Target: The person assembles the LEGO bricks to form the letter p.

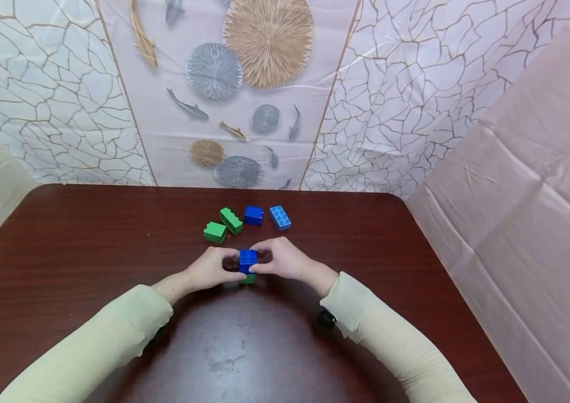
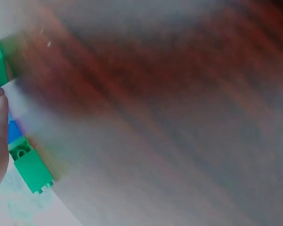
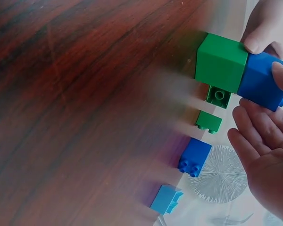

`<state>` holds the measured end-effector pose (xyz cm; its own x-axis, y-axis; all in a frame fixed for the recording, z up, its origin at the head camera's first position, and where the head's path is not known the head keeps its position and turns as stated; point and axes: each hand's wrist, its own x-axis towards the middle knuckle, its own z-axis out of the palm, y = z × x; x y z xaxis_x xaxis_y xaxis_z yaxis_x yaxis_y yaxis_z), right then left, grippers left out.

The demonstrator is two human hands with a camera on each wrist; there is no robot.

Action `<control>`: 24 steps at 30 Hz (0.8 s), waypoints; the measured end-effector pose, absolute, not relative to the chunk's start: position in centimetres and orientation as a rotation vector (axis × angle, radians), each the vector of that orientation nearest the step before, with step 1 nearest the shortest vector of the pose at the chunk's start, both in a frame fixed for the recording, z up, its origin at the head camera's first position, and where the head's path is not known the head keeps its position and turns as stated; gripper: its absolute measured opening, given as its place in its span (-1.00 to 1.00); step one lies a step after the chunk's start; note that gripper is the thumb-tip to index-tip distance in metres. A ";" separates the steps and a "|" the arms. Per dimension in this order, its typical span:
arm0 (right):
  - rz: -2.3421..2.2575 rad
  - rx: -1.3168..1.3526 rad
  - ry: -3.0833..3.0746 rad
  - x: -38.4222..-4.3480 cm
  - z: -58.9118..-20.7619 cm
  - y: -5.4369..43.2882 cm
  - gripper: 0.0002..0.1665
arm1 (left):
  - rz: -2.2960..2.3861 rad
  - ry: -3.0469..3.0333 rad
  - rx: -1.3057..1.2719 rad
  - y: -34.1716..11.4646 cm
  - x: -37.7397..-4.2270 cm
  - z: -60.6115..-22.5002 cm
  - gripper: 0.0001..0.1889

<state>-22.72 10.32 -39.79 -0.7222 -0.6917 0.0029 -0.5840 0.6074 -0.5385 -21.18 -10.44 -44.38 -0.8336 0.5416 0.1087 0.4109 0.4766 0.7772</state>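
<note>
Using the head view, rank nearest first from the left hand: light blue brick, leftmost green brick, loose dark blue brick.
1. Leftmost green brick: just beyond the left hand.
2. Loose dark blue brick: farther right.
3. Light blue brick: rightmost.

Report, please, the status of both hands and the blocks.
Left hand and right hand grip block stack, blue atop green. Four loose blocks lie beyond. No obstacle seen.
</note>
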 end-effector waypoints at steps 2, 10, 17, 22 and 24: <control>-0.798 -1.029 2.609 -22.8 -39.9 10.4 -0.60 | 1.292 2.567 0.834 -10.5 -21.2 -44.5 -0.73; -0.863 -0.934 2.573 -23.0 -40.0 10.5 -0.57 | 1.284 2.563 0.849 -10.4 -21.4 -44.8 -0.73; -0.750 -1.062 2.594 -22.8 -39.6 10.3 -0.63 | 1.311 2.545 0.845 -10.4 -21.3 -44.8 -0.74; -0.653 -1.136 2.635 -22.7 -39.5 10.2 -0.64 | 1.295 2.550 0.859 -10.3 -21.3 -44.7 -0.72; -0.635 -1.152 2.639 -22.7 -39.4 10.1 -0.63 | 1.284 2.554 0.868 -10.3 -21.3 -44.7 -0.70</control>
<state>-22.71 10.12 -39.40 -0.6789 -0.7342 -0.0053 -0.6514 0.6057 -0.4569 -21.31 -10.30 -44.68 -0.8202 0.5601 0.1165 0.4276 0.4650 0.7752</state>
